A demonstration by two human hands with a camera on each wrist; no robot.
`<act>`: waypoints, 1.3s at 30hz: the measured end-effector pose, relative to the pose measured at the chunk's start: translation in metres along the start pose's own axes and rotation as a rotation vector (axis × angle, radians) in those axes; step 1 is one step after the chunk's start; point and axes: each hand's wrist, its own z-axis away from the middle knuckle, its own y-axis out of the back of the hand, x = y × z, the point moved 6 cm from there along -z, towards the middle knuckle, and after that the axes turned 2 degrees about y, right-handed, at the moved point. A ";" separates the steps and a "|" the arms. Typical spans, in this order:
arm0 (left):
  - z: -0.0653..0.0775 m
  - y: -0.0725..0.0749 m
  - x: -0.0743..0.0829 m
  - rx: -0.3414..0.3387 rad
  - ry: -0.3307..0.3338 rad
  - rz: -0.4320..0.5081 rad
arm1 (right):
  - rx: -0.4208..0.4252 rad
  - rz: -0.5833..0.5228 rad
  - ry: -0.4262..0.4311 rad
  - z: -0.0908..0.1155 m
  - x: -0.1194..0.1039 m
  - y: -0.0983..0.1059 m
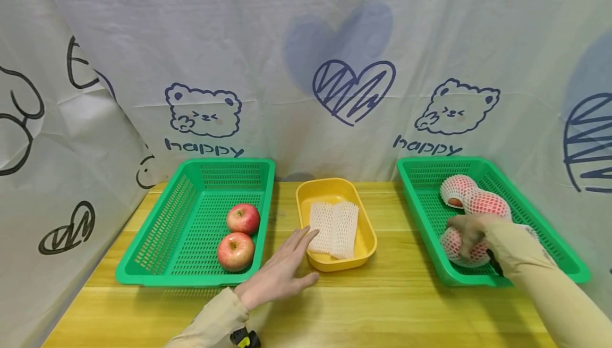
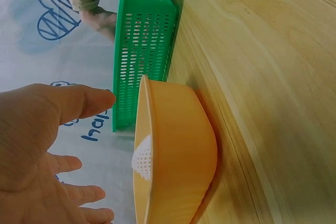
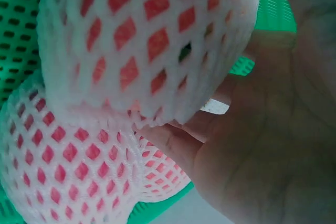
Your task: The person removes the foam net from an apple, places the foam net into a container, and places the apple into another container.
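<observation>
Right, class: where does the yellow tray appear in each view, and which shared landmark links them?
Head: yellow tray in the lower half, just right of centre.
Left wrist: yellow tray side-on at bottom centre, cut off below.
Right wrist: not in it.
Landmark: the green basket holding netted fruit; right in head, upper left-of-centre in left wrist, behind the fruit in right wrist.

A wooden table (image 1: 387, 305) lay below the grip. Behind the grip hung a pale sheet (image 1: 279, 125) with a bear drawing (image 1: 454, 110); farther left were a scribbly heart (image 1: 354, 92) and another bear (image 1: 204, 111).
</observation>
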 end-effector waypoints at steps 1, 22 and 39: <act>0.000 0.000 0.000 0.000 0.001 0.006 | 0.013 0.010 0.016 0.000 0.000 0.001; 0.000 0.000 0.000 -0.038 0.044 0.090 | 0.251 -0.236 0.143 0.029 0.010 0.038; -0.002 -0.003 0.004 -0.041 0.037 0.175 | 0.466 -0.389 0.333 0.067 -0.048 0.064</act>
